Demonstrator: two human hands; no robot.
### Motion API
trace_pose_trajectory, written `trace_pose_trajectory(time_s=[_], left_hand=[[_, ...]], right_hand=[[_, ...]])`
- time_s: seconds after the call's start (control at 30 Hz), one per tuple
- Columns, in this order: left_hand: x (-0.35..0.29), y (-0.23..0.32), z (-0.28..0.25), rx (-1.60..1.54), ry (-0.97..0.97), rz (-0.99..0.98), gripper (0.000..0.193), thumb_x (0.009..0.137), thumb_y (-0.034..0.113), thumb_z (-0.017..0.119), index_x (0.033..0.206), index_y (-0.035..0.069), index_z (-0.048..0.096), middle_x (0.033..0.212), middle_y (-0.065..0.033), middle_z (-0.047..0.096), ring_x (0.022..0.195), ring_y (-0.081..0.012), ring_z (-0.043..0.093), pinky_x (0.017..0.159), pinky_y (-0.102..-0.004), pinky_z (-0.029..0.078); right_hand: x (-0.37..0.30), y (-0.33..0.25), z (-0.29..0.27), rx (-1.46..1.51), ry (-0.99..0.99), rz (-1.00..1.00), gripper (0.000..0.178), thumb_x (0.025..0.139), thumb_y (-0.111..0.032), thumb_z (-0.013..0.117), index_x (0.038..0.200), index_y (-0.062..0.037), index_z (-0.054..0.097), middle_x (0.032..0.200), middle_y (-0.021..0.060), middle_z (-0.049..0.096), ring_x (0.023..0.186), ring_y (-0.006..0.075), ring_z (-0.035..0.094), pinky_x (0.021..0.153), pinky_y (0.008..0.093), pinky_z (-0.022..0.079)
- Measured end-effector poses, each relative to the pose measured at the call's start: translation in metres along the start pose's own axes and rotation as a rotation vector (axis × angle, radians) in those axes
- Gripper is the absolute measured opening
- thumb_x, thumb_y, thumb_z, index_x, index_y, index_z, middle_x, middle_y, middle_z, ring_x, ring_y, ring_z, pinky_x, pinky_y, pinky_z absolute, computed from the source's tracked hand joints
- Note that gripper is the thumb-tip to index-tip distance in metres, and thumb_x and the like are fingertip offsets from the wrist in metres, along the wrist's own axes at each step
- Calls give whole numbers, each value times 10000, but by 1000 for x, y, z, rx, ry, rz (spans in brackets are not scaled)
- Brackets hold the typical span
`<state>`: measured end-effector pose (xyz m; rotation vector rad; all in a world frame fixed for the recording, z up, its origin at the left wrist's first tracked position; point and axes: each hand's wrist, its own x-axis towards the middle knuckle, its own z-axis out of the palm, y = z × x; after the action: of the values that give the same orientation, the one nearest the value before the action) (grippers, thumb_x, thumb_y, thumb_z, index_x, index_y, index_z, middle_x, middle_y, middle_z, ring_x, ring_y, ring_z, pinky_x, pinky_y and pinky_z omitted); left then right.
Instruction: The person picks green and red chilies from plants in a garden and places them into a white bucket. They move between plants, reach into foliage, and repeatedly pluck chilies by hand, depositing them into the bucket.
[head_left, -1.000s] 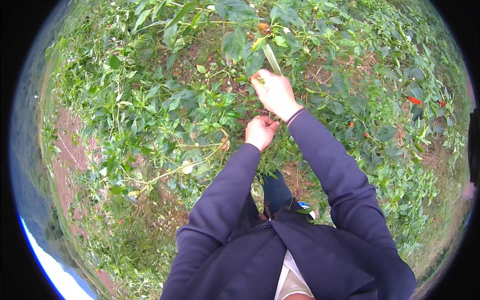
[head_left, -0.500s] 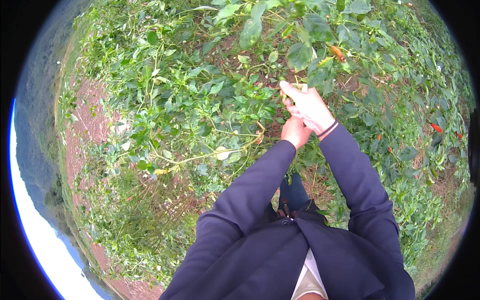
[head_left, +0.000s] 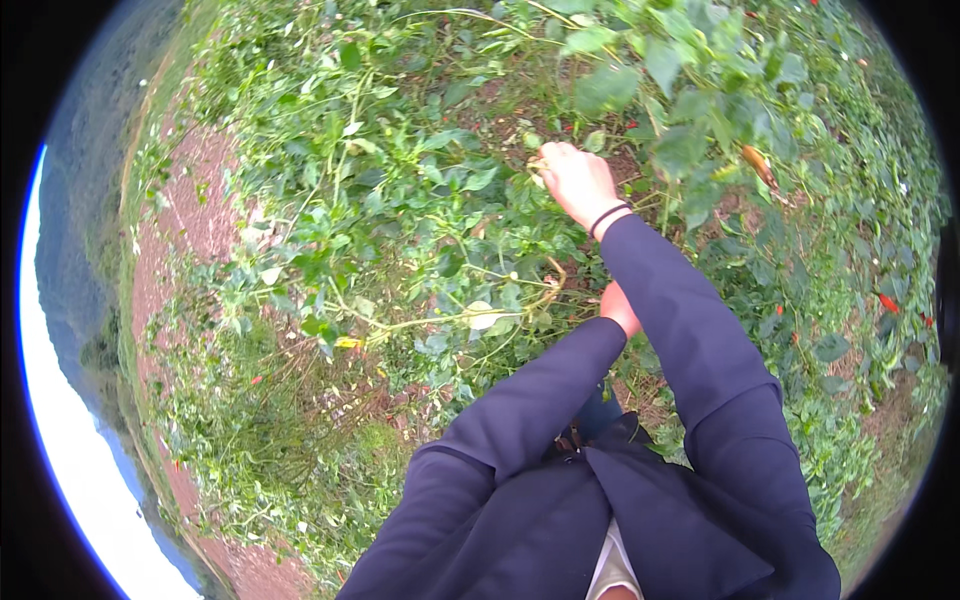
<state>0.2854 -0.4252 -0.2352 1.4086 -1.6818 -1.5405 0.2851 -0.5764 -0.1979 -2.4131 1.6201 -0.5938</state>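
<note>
My right hand (head_left: 578, 185) reaches into the leafy pepper plants (head_left: 470, 190), its fingers curled closed at a few pale yellow-green bits of plant; what they grip is hidden. A dark band circles that wrist. Lower down, my left hand (head_left: 620, 308) is partly behind my right sleeve, its fingers out of sight among the leaves. To the left of it, a bare pale branch (head_left: 430, 320) runs sideways. A wrinkled orange-brown chili pepper (head_left: 758, 165) hangs from a tall plant right of my right hand.
More red chili peppers (head_left: 888, 303) hang at the far right. Reddish bare soil (head_left: 190, 205) runs along the left, with a wooded hillside (head_left: 75, 270) beyond. A yellow pepper (head_left: 348, 342) lies near the pale branch, and dry brushy stems (head_left: 310, 385) stand below it.
My hands, together before, are now apart. The right has moved left and slightly away from me; the left has dropped back toward me, behind the right forearm. The view has shifted slightly.
</note>
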Motion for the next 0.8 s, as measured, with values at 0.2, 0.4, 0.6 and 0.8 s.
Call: trace_pose_trajectory(time_s=[0.2, 0.4, 0.6, 0.8], left_hand=[[3, 14, -12, -13, 33, -56, 296, 786, 297, 577, 937, 48, 633, 983, -214, 620, 851, -387, 599, 753, -428, 479], [10, -8, 3, 177, -21, -109, 253, 739, 216, 648, 916, 36, 643, 916, -230, 609, 866, -376, 605, 749, -436, 484], [15, -12, -12, -385, 139, 159, 315, 898, 250, 489, 1117, 42, 576, 970, -81, 633, 834, -199, 607, 749, -314, 485], [-22, 63, -75, -850, 150, -26, 309, 903, 124, 528, 1181, -10, 539, 1064, -90, 605, 855, -122, 593, 721, -234, 487]], right_hand=[[-8, 16, -19, 1644, -377, 1048, 159, 882, -153, 589, 848, -9, 531, 703, 30, 504, 493, 46, 381, 364, 172, 247], [-32, 16, -70, 2113, -444, 929, 156, 896, -163, 575, 885, -16, 524, 706, 22, 477, 469, 32, 322, 354, 166, 221], [-78, -49, -115, 2147, -453, 682, 199, 914, -202, 547, 860, -12, 574, 725, 66, 565, 464, 54, 391, 357, 173, 238], [-121, -44, -161, 1605, -210, 895, 174, 893, -181, 576, 833, -22, 615, 679, 12, 606, 516, 52, 496, 468, 197, 380]])
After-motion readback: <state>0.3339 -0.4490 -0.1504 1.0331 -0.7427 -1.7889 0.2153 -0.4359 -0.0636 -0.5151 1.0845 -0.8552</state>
